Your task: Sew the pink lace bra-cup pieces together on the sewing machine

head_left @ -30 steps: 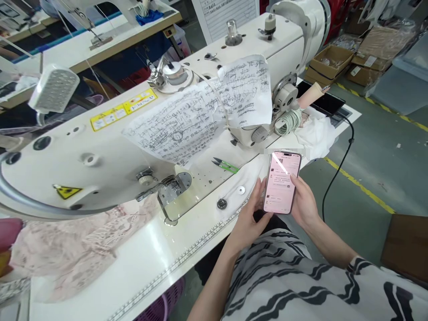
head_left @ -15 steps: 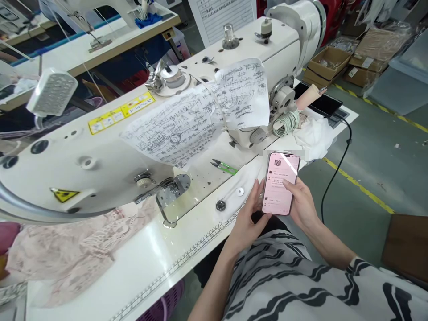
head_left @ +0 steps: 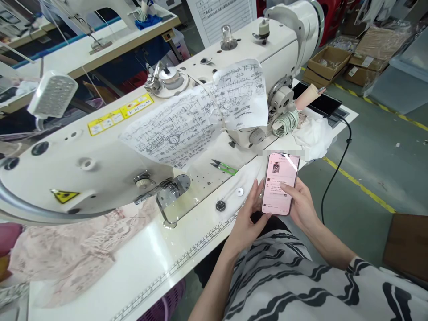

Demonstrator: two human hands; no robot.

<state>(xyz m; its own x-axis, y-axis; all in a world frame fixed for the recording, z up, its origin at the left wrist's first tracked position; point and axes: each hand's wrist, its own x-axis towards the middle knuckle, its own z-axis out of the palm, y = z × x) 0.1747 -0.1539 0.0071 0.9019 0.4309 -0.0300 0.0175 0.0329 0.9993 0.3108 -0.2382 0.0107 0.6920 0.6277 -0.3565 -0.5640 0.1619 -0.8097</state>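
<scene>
A phone (head_left: 280, 183) with a lit pink screen is held upright over my lap, at the front edge of the sewing table (head_left: 140, 263). My left hand (head_left: 248, 219) wraps its left side from below, fingers closed on it. My right hand (head_left: 302, 206) grips the right side, with its thumb lying across the screen. A white industrial sewing machine (head_left: 100, 147) fills the table to the left. Handwritten paper sheets (head_left: 197, 120) hang over its arm. Green thread snips (head_left: 224, 166) lie on the machine bed.
Pale pink lace fabric (head_left: 70, 249) lies under the needle end at the left. White cloth (head_left: 314, 133) and a coil of elastic (head_left: 286, 124) sit at the table's right end. A black cable (head_left: 337, 169) hangs to the floor. Cardboard boxes (head_left: 329, 62) stand beyond.
The content on the phone screen has scrolled, and my right thumb has slid slightly lower and left across the screen. Both hands keep their hold in the same place.
</scene>
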